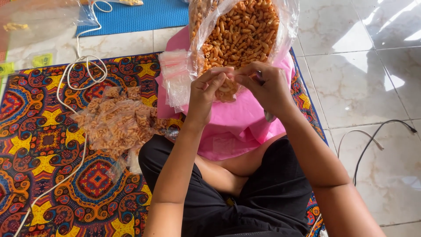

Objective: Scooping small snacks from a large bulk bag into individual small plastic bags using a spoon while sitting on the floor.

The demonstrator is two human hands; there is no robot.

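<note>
While both forearms reach forward over crossed legs in black shorts (263,197), the hands meet at a small clear pouch (228,87) of orange macaroni snacks. Left hand (202,94) closed, fingertips pinching the pouch's top edge. Right hand (267,87) closed too, pinching the same edge from the other side; knuckles up. Pouch hangs between them, partly hidden by fingers, so can't tell if it's sealed.

Under the hands: pink cloth (237,127) spread on the lap and mat. Left of the legs, a pile of filled pouches (118,120) on the patterned mat (39,145), white cord (79,70) looping past the pile, running to the mat's near edge.

Just beyond the left hand, a stack of empty clear pouches (175,74) on the pink cloth. Behind the hands, a big clear bag (239,30) of the same snacks, open top, touching the cloth.

Far left: blue mat (136,17). Right side: tile floor (364,87), black cable (372,140).
</note>
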